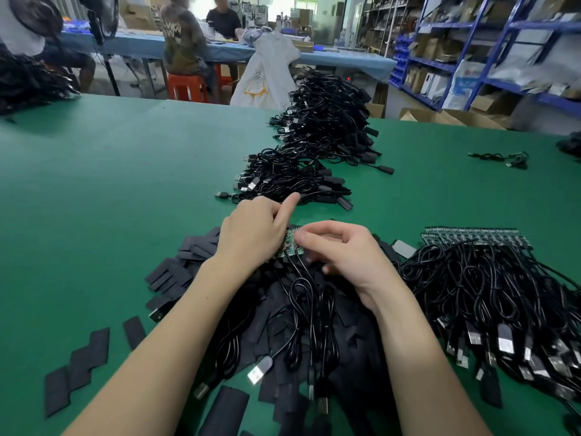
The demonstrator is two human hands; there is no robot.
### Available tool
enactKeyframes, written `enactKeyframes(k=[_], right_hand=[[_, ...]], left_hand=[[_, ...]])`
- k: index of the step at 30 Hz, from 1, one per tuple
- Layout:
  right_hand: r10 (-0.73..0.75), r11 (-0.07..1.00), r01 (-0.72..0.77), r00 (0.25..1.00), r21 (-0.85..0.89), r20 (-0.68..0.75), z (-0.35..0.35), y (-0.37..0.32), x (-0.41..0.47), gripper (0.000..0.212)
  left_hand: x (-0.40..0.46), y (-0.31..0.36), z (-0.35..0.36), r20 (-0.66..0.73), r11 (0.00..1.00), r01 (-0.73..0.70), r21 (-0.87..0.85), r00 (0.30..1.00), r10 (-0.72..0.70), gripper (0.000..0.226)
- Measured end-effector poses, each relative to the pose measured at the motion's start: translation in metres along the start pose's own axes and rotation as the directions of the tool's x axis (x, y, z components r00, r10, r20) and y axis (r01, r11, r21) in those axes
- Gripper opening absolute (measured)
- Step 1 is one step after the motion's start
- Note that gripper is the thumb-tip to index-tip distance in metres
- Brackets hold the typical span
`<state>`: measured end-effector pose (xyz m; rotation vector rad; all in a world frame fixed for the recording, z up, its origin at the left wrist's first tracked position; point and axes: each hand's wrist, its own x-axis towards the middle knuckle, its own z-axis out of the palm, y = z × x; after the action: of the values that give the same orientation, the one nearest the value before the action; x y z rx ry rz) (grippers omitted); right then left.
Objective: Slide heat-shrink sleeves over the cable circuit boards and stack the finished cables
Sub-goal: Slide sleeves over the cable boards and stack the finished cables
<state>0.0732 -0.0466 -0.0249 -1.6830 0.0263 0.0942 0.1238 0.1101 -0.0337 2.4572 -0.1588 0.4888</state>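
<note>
1. Holding a small green circuit board at the end of a thin black cable between both hands, the person appears to be at the sleeving step, with the board itself bare.
2. The left hand has its fingers curled against the board's left edge, index finger pointing away from the body; it seems to grip the board, though the contact is partly hidden.
3. The right hand pinches the board's right side with bent fingertips; whether it also holds a sleeve cannot be told.
4. The board's black cable trails from under the hands toward the body, ending in a silver USB plug below the left forearm.
5. Flat black heat-shrink sleeves lie heaped beneath and to the left of the left hand.
6. Unsleeved cables with a row of green boards wait to the right of the right hand.
7. Just beyond the left fingertips lies the stack of finished black cables, on the green table mat.
8. Next, judging by this, one hand must pick up a sleeve, open its mouth, and line it up squarely with the board's end before pushing it over.
</note>
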Motion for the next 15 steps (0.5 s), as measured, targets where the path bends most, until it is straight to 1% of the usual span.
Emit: enactKeyframes(k=[4,6,11,15], right_hand=[[0.056,0.997,-0.055,0.998,0.055,-0.014,0.007,-0.002,-0.001,0.015],[0.088,0.994,-0.088,0.996,0.068,0.002,0.009,-0.002,-0.002,0.013],[0.119,0.985,-0.121,0.993,0.121,0.024,0.009,-0.002,-0.001,0.010],[0.150,0.955,-0.164,0.986,0.249,0.075,0.007,-0.005,0.000,0.016]], left_hand=[[-0.002,0.007,0.002,-0.035,0.995,0.038,-0.095,0.999,-0.041,0.073],[-0.003,0.010,0.003,-0.066,0.990,0.057,-0.130,0.996,-0.066,0.072],[-0.005,0.011,0.005,-0.108,0.988,0.073,-0.135,0.990,-0.088,0.075],[-0.004,0.014,0.004,-0.136,0.987,0.052,-0.153,0.988,-0.074,0.073]])
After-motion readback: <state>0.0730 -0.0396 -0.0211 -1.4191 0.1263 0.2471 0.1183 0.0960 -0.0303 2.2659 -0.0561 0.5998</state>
